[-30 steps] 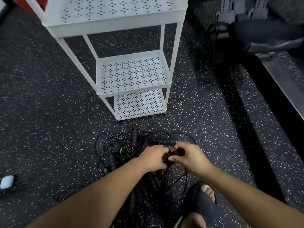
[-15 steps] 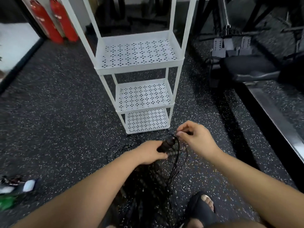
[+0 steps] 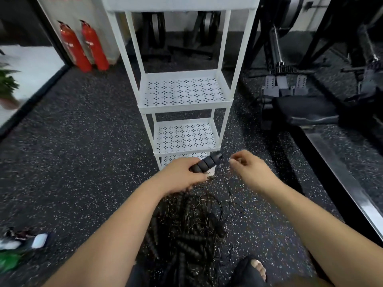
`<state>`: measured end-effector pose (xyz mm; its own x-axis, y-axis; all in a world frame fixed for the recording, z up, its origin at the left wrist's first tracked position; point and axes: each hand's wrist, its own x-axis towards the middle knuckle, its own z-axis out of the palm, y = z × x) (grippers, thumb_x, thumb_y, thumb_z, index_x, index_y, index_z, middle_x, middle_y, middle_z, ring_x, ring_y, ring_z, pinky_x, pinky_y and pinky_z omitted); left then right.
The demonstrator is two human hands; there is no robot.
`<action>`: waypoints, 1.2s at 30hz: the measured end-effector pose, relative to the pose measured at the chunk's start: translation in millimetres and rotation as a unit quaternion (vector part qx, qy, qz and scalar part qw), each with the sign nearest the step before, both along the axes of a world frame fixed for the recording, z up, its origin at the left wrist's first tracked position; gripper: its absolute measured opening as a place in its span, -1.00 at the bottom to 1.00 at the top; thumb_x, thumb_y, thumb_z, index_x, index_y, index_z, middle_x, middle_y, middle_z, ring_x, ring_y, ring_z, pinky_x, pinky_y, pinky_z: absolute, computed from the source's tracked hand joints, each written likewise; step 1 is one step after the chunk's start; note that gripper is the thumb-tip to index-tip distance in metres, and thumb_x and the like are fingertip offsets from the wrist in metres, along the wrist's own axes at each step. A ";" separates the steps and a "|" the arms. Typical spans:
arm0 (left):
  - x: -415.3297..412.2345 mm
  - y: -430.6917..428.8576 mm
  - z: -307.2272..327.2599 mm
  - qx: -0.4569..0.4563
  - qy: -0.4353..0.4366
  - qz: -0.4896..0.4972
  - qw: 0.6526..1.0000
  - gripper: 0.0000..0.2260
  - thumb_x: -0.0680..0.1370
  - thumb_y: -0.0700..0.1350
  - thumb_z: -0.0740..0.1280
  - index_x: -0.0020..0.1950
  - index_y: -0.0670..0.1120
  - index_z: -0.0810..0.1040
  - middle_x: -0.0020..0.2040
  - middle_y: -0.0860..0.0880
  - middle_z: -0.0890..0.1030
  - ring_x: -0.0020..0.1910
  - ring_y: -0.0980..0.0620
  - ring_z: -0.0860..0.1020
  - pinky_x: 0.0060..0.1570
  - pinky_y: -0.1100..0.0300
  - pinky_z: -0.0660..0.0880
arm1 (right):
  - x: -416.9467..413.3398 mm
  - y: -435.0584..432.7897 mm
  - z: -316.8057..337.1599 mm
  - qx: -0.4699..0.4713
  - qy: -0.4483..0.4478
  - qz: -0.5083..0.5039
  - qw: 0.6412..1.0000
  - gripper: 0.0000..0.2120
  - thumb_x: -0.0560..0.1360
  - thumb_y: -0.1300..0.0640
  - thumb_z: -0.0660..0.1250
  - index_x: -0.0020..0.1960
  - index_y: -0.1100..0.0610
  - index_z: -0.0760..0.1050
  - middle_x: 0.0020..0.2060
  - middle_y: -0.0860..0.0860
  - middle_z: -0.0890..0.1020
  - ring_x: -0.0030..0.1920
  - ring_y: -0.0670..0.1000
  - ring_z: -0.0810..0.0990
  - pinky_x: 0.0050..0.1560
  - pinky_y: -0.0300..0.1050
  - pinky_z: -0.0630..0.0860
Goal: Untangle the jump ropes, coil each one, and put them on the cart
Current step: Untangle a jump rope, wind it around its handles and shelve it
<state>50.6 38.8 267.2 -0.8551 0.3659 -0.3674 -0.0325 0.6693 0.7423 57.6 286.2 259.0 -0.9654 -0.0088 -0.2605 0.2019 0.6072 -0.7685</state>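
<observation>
Two grips raised: your left grip (image 3: 182, 175) grasps a ribbed black handle (image 3: 207, 162); right grip (image 3: 248, 168) pinches its thin cord (image 3: 229, 189). Tangled jump ropes (image 3: 190, 224) lie on floor before the white cart (image 3: 184, 106).

Both bare forearms are extended forward and downward from the lower corners of the view and are angled toward each other. The left hand (image 3: 182, 175) is held knuckles-up, with its fingers curled round a ribbed black jump rope handle (image 3: 207, 161) that juts out toward the right. The right hand (image 3: 249, 168) is held just beside the handle's tip, back upward, with thumb and fingertips (image 3: 233, 161) drawn together in a pinch; whether a cord is caught between them cannot be told through the blur, and the toes of one foot (image 3: 260, 269) are seen at the bottom edge.
</observation>
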 end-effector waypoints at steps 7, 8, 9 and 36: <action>12.3 5.1 37.7 0.143 0.064 0.131 0.979 -0.88 0.63 0.17 0.42 0.10 0.19 0.58 -0.14 0.12 0.68 -0.15 0.03 0.64 -0.03 -0.04 0.62 | 11.2 -77.0 61.1 -0.212 0.021 -0.064 0.975 -0.57 0.56 -0.42 0.32 0.05 -0.07 0.61 -0.07 0.02 0.71 -0.16 0.04 0.64 -0.10 0.05 0.52; 15.2 7.4 43.2 0.116 0.074 0.114 0.984 -0.90 0.64 0.16 0.41 0.12 0.23 0.55 -0.08 0.15 0.70 -0.09 0.04 0.66 0.00 0.01 0.62 | 12.8 -81.9 68.1 -0.209 0.044 -0.063 0.975 -0.58 0.52 -0.43 0.37 0.02 -0.08 0.60 -0.11 -0.02 0.71 -0.17 0.03 0.64 -0.11 0.02 0.52; 18.6 9.2 46.9 0.091 0.080 0.100 0.988 -0.88 0.66 0.14 0.40 0.15 0.26 0.51 -0.04 0.15 0.71 -0.08 0.05 0.66 -0.02 0.07 0.61 | 13.0 -84.1 72.4 -0.203 0.064 -0.063 0.975 -0.62 0.51 -0.38 0.43 -0.03 -0.06 0.60 -0.18 -0.08 0.71 -0.21 -0.02 0.62 -0.15 -0.02 0.50; -8.4 -27.7 48.4 0.138 0.145 0.194 0.960 -0.73 0.74 0.23 0.14 0.02 0.28 0.61 -0.39 0.09 0.40 -0.39 0.04 0.36 -0.32 0.14 0.34 | 34.6 -71.9 106.4 -0.475 0.038 -0.091 0.874 -0.59 0.37 0.27 0.61 0.20 0.17 0.66 0.01 0.26 0.75 0.01 0.32 0.77 -0.05 -0.04 0.70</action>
